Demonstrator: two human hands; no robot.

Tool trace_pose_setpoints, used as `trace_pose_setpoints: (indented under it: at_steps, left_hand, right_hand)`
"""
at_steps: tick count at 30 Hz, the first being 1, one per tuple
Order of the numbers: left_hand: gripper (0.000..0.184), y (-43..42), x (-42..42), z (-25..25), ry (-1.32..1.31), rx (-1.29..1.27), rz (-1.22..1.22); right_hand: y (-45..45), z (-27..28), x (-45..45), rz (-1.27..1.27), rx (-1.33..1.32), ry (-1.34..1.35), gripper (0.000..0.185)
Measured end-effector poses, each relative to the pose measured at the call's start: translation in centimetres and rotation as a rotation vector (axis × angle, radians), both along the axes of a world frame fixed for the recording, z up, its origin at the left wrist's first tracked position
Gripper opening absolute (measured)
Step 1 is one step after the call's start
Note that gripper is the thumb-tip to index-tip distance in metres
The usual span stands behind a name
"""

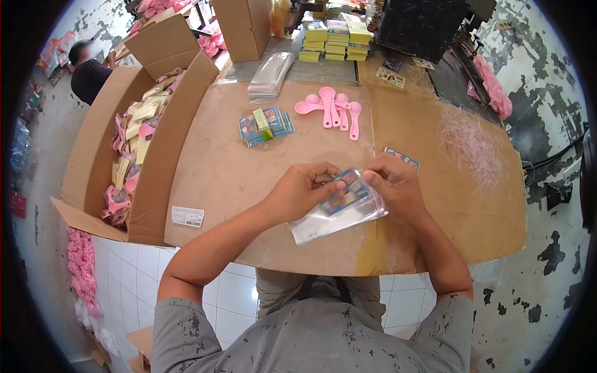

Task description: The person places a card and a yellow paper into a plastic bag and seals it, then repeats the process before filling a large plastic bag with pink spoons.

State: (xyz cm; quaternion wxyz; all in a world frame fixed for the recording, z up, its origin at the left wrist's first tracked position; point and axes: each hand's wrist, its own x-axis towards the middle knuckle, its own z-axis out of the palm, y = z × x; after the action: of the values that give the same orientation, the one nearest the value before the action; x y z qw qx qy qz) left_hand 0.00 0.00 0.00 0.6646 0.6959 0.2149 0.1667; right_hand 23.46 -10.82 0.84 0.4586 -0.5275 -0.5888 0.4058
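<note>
Over the near middle of the brown cardboard sheet (230, 180) covering the worktop, gripping a blue rectangular printed card (349, 193) between the thumb and fingers of the left hand (300, 189), with clear, glossy plastic bags (326, 227) just beneath. Toward the card's right end, pinching seemingly clear film (375, 200) between the thumb and forefinger of the right hand (398, 186); impossible to tell from this angle whether inside the film or only against it.

For a neat fit, probably best to hold the left pinch light and flat, so as not to bend the card. Better also to spread the film with the right thumb and lead with one corner before squaring up the rest; likely to snag otherwise. Worth checking for layers clinging together, given such slick plastic.

Partly hidden behind the right hand, note a second blue card (408, 158). Farther off, see a small pile of blue printed cards (284, 120) topped by a narrow green-and-yellow packet (262, 121), and, to its right, a cluster of pink plastic scoops (328, 109). Beyond, find a flat stack of clear bags (271, 73); at the left, an open brown carton (155, 171) heaped with pale packets (147, 110).
</note>
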Motion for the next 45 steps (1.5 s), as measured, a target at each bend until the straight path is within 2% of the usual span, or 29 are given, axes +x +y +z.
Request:
trace_pose_setpoints:
  at_steps: [2,5,8,11,14,17,20,23,26,29,35,38,40,42,43,45]
  left_hand:
    - [0.022,-0.1,0.1,-0.1,-0.015,-0.009,0.021]
    - [0.022,0.0,0.0,0.4,-0.047,-0.023,0.059]
    - [0.024,0.5,-0.2,0.7,-0.037,-0.042,0.088]
    - [0.026,0.9,-0.3,0.8,-0.021,-0.076,0.076]
    - [0.027,1.7,-0.3,-0.3,-0.058,-0.069,0.096]
    - [0.028,1.5,-0.5,1.1,-0.080,-0.108,0.127]
    - [0.030,1.4,-0.2,0.6,-0.188,-0.119,0.136]
    - [0.031,1.0,-0.4,1.4,-0.107,-0.076,0.144]
    - [0.031,0.7,-0.1,1.1,-0.109,-0.076,0.146]
    - [0.030,0.6,0.0,1.0,-0.152,-0.086,0.120]
    - [0.031,0.7,-0.2,1.1,-0.018,-0.041,0.078]
    - [0.032,0.7,0.0,0.3,-0.211,-0.123,0.068]
    - [0.033,0.8,-0.3,1.2,-0.168,-0.119,0.045]
    - [0.034,0.9,-0.6,1.6,-0.135,-0.127,0.021]
    - [0.034,1.0,-0.7,1.6,-0.123,-0.137,0.008]
    - [0.037,1.1,-1.0,1.7,-0.133,-0.156,-0.038]
  right_hand:
    - [0.7,0.3,0.8,0.219,0.161,-0.168,0.022]
    - [3.0,1.4,2.1,0.048,0.126,-0.295,0.023]
    - [6.4,1.0,2.9,-0.058,0.417,-0.787,0.028]
    - [9.3,-0.8,4.7,0.050,0.501,-1.008,0.032]
    - [10.1,0.2,4.8,0.122,0.382,-1.084,0.030]
    - [9.0,0.7,3.9,0.116,0.576,-1.102,0.023]
    - [6.7,1.7,2.4,-0.133,0.598,-0.674,0.025]
    - [4.7,4.4,-0.1,-0.294,0.354,0.090,0.030]
    - [3.9,5.2,0.0,-0.297,0.361,0.117,0.036]
    - [3.6,4.5,-0.6,-0.281,0.322,0.156,0.037]
    - [2.9,3.0,-2.8,-0.288,0.389,0.204,0.032]
    - [2.4,1.3,-1.9,-0.106,0.315,0.018,0.029]
    - [2.5,2.1,-0.9,-0.018,0.284,-0.087,0.025]
    - [2.7,3.2,-0.9,0.024,0.246,0.032,0.020]
    - [2.7,4.6,-1.9,0.021,0.222,0.205,0.017]
    - [2.6,6.6,-2.6,0.073,0.279,0.139,0.014]
